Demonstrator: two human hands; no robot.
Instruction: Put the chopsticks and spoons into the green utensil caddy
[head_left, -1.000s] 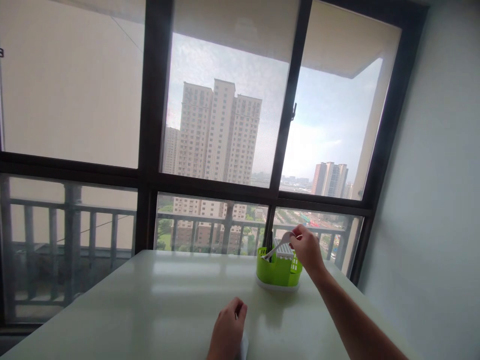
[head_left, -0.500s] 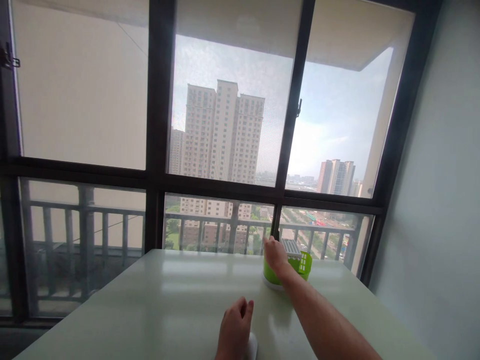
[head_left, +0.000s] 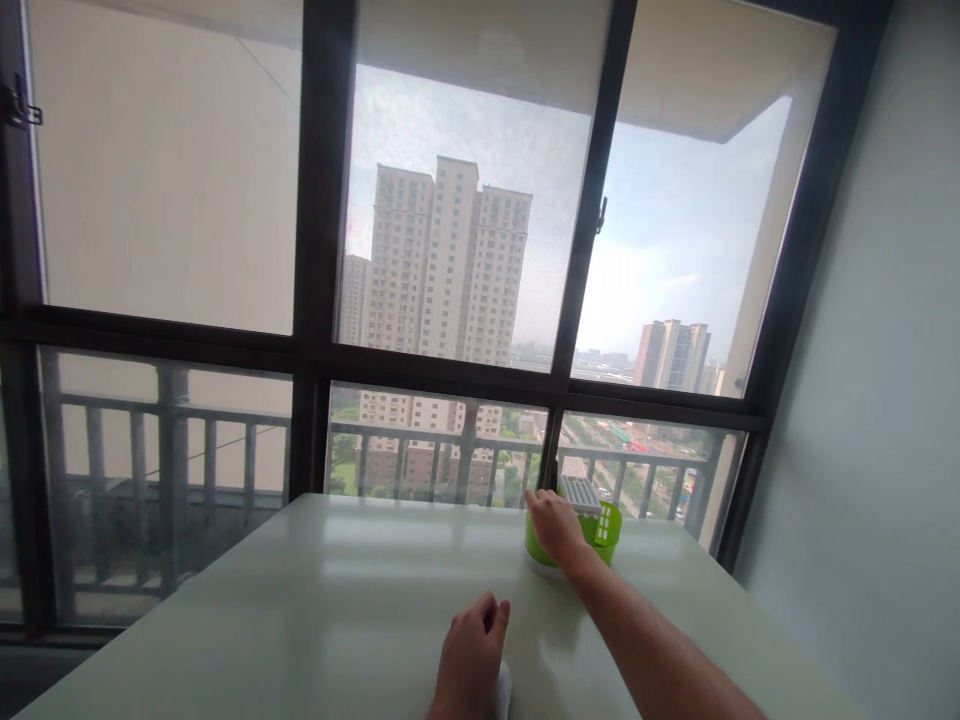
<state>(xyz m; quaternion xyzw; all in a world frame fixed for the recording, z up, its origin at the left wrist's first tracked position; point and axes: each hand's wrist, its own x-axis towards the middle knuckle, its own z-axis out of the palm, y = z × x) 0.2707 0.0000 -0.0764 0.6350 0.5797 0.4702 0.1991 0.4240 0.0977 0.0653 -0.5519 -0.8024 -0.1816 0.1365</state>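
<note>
No legible text, label, brand, number or sign anywhere in view. Green caddy [head_left: 609, 528]: plain plastic, no marking readable. White slotted insert [head_left: 580, 494] on top of it: ribbed only, no print. Tower blocks [head_left: 439, 265] beyond the window: facades too distant and hazy to show any lettering. Worktop [head_left: 300, 610]: bare glossy surface, nothing written on it.

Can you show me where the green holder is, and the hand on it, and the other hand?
green holder [head_left: 609, 527]: head view, right side wall.
right hand [head_left: 556, 523]: head view, back of the hand.
left hand [head_left: 469, 660]: head view, back of the hand.
</note>
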